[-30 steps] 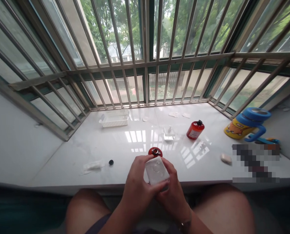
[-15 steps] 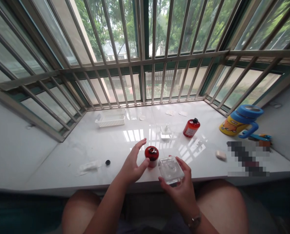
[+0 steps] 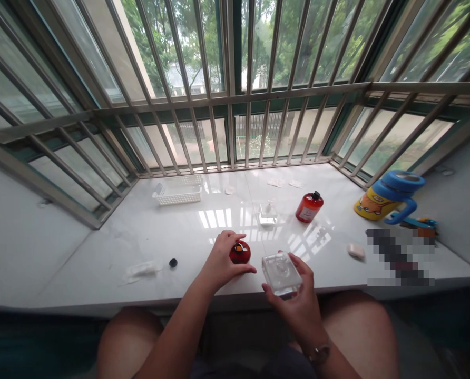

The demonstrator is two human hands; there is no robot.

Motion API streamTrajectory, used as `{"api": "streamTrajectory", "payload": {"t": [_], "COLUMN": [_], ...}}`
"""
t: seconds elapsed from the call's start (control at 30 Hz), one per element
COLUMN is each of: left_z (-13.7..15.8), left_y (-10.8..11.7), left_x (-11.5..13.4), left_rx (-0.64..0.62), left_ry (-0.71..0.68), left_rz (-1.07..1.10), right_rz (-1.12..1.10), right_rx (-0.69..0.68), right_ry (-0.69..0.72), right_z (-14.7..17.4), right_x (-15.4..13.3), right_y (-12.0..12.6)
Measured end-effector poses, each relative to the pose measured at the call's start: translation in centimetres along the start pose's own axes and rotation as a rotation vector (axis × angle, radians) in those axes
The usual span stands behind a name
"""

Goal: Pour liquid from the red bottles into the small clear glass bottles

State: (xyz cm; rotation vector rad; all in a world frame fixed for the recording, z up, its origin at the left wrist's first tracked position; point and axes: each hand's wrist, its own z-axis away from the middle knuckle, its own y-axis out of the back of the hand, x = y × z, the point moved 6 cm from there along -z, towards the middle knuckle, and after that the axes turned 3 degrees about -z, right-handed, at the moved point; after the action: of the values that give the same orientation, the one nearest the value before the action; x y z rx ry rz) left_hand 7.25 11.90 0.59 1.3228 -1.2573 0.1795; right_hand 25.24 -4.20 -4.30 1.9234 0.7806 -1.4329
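Observation:
My left hand (image 3: 224, 263) is wrapped round a red bottle (image 3: 242, 253) near the counter's front edge, fingers behind it and thumb across its front. The bottle's mouth is uncapped, and its lower part is hidden by my hand. To its right, my right hand (image 3: 300, 281) grips a clear, square, thick-walled glass container (image 3: 281, 273) by its right side and lower edge, tilted above the counter's front edge. A small black cap (image 3: 173, 262) lies left of my left hand.
On the white counter (image 3: 120, 237) stand a white plastic basket (image 3: 178, 196), a small clear bottle (image 3: 268, 215), a second red bottle (image 3: 309, 207) with a black cap and a blue-yellow jug (image 3: 385, 197). A pale block (image 3: 355, 251) and crumpled clear plastic (image 3: 142, 270) lie nearer. Window bars rise behind.
My left hand has closed in round the red bottle, which has shifted slightly left and tilted. The glass container in my right hand has moved a little to the right, away from the bottle.

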Motion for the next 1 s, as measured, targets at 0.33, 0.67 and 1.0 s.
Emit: {"api": "streamTrajectory", "payload": {"t": [0.33, 0.67, 1.0], "left_z": [2.7, 5.0, 6.0], "left_y": [0.0, -1.5, -1.4], "left_x": [-2.0, -5.2, -4.7], "left_rx": [-0.111, 0.136, 0.082], "left_ry": [0.091, 0.085, 0.144], "left_rz": [0.272, 0.278, 0.459], "right_rz": [0.048, 0.084, -0.013], "right_rx": [-0.053, -0.159, -0.305], "right_ry": [0.007, -0.029, 0.055], "right_z": [-0.2, -1.4, -2.9], "right_x": [0.2, 3.2, 5.3], "right_y": [-0.8, -2.2, -3.1]}}
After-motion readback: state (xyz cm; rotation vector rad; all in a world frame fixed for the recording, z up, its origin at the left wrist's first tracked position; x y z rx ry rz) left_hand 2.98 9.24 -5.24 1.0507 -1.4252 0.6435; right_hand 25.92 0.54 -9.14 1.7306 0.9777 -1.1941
